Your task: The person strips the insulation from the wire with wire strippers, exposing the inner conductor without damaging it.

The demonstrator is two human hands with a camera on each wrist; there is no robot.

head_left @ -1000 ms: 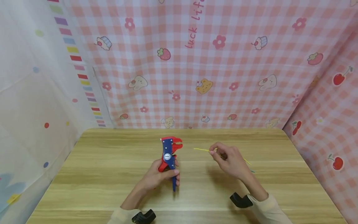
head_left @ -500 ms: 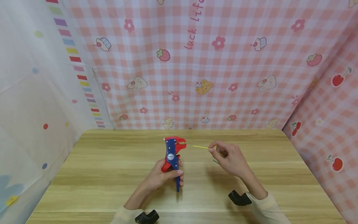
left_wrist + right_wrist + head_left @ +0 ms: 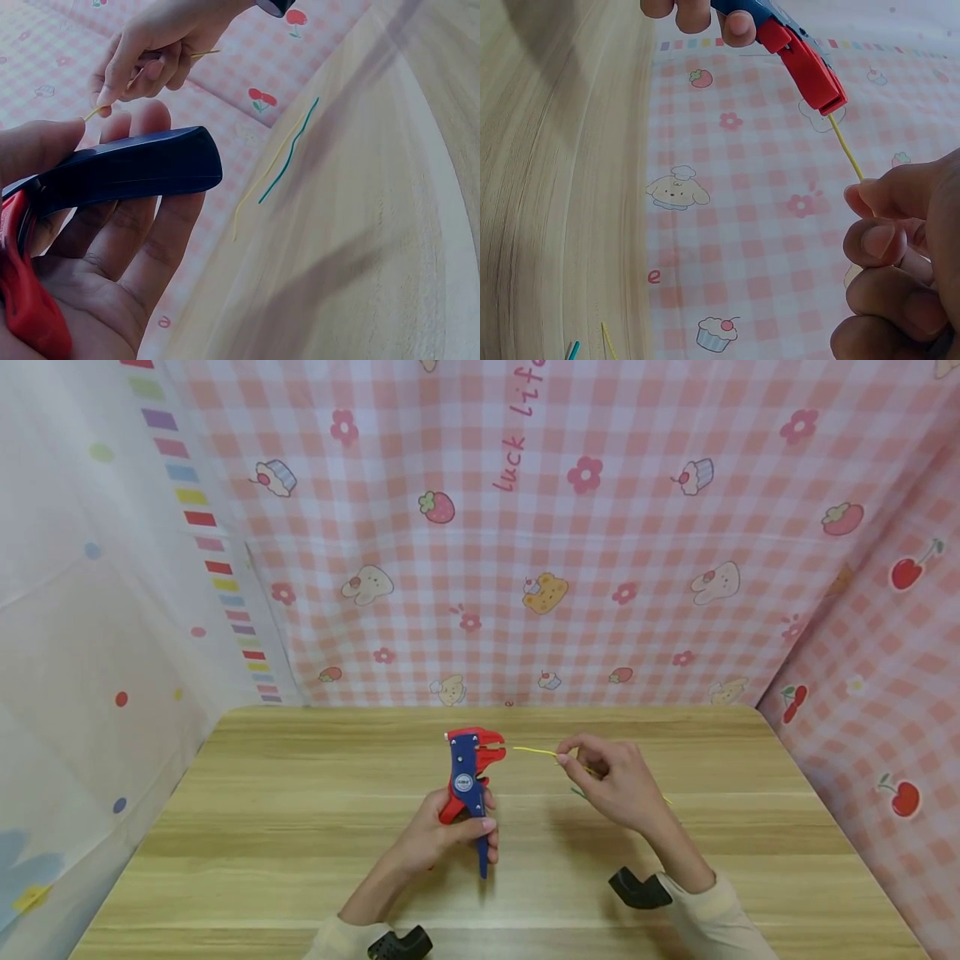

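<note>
Two holds, meeting at one level

Nearest, pale sleeves [image 3: 723, 917] are ending beside black wrist devices [image 3: 640, 889], which are sitting back from the fingers, probably so as not to hinder them; the left hand [image 3: 438, 837] is gripping the red-and-blue tool [image 3: 464, 767] by its handles, thumb across the blue one and fingers behind, seemingly to leave the head free; that head is pointing far, its red jaws slightly parted and facing right; the right hand [image 3: 613, 783] is pinching the yellow wire [image 3: 534, 750] between thumb and forefinger, leaving a short end reaching left, likely because a short end is easier to steady; its tip is lying level with the jaws, just beside them, though whether it is touching I cannot tell; below the right hand, a green wire [image 3: 289, 156] and a second yellow wire [image 3: 268, 173] are lying side by side on the wood-grain table [image 3: 300, 827], perhaps for easy reach; farther off, a pink checked cloth [image 3: 487, 552] is hanging beyond the far edge.
</note>
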